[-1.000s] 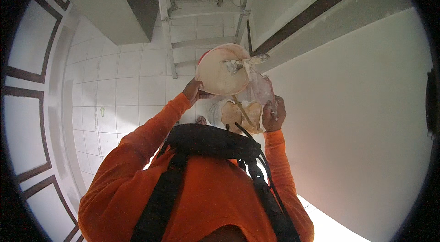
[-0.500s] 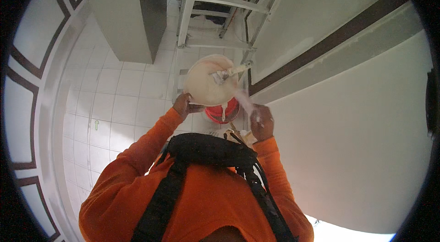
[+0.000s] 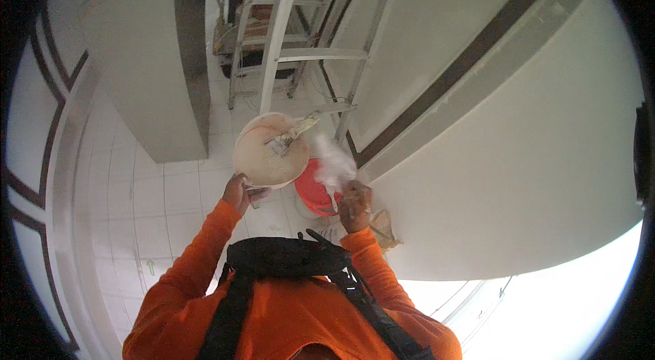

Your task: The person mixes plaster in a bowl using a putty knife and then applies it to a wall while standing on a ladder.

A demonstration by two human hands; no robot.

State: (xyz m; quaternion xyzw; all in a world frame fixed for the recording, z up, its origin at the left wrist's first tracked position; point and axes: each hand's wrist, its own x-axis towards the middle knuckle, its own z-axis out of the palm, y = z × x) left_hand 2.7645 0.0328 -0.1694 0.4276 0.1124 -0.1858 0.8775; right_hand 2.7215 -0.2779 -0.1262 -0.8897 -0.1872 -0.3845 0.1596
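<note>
My left hand [image 3: 240,193] is closed on the near rim of a tilted, whitish bucket [image 3: 290,170] with a pale coating inside. Across its right rim lies a smeared tool [image 3: 295,131] with a pale handle and a greyish head; its exact kind is unclear. My right hand [image 3: 355,205] is closed beside a red bucket [image 3: 312,189], which stands lower, to the right of the whitish one. From its fingers a blurred, whitish, partly see-through thing [image 3: 333,162] reaches up toward the whitish bucket; motion smears it. A pale drip-like strip shows in front of the red bucket.
An aluminium stepladder [image 3: 286,26] stands ahead. A grey-white pillar [image 3: 147,73] with a dark side is at the left, and a white wall [image 3: 491,176] with a dark band runs along the right. A crumpled tan bag [image 3: 384,230] lies by the right wall on the tiled floor.
The view has shifted, so ladder and pillar sit differently. The red bucket shows more from behind the whitish one. My right hand and the whitish thing have moved over the red bucket's right edge.
</note>
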